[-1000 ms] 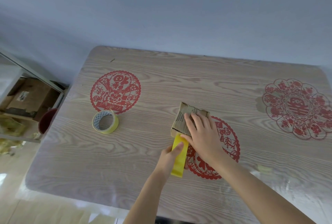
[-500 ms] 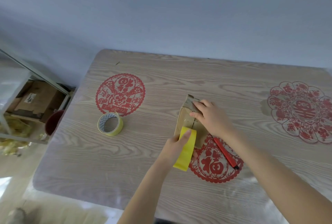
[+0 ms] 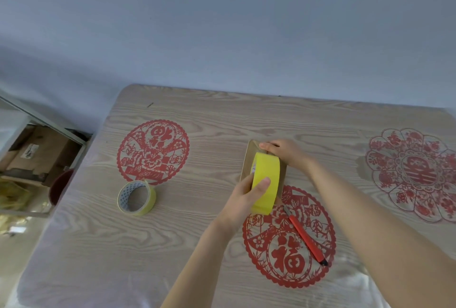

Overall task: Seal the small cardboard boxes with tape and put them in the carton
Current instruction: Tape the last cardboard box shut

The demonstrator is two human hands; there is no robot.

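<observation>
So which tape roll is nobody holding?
The pale roll lying flat by the left paper-cut; the left hand grips the bright yellow roll over the box.

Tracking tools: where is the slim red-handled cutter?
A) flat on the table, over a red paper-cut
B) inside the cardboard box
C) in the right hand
A: the slim red-handled cutter lies on the round red paper-cut on the wood-grain table, no hand touching it.

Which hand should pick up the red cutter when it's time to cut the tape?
Probably the right hand: the red cutter lies on its side of the small box, below that forearm, while the left hand grips the yellow tape roll.
</observation>
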